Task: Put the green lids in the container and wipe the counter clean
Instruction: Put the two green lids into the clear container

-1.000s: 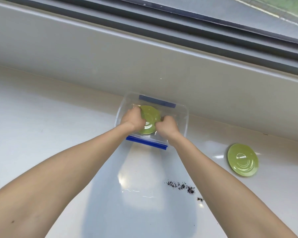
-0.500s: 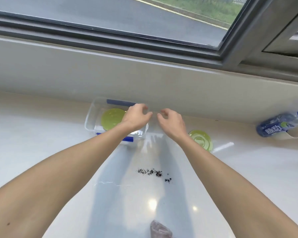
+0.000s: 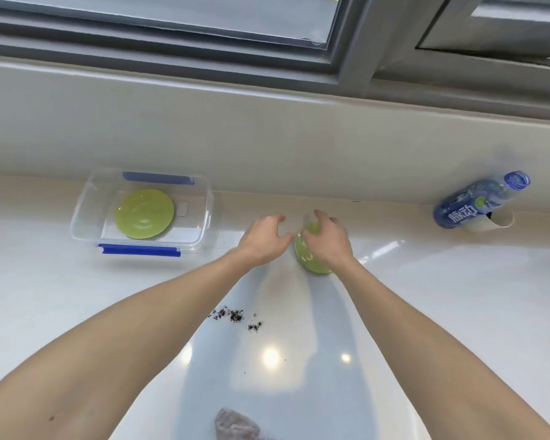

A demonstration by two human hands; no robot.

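One green lid (image 3: pixel 144 213) lies flat inside the clear container (image 3: pixel 80 214) with blue clips, at the back left of the white counter. A second green lid (image 3: pixel 308 260) rests on the counter to the container's right, mostly covered by my right hand (image 3: pixel 329 241), whose fingers curl over its far edge. My left hand (image 3: pixel 264 241) hovers just left of that lid with fingers spread, holding nothing. Whether the right hand has lifted the lid cannot be told.
Dark crumbs (image 3: pixel 234 316) are scattered on the counter (image 3: pixel 442 312) in front of my hands. A greyish cloth (image 3: pixel 237 426) lies at the near edge. A blue water bottle (image 3: pixel 477 201) leans in a paper cup (image 3: pixel 492 222) at the back right. The window ledge rises behind.
Both hands left the container, where the first lid now lies, and moved right. My right hand has come down over the second lid; the left hand follows beside it.
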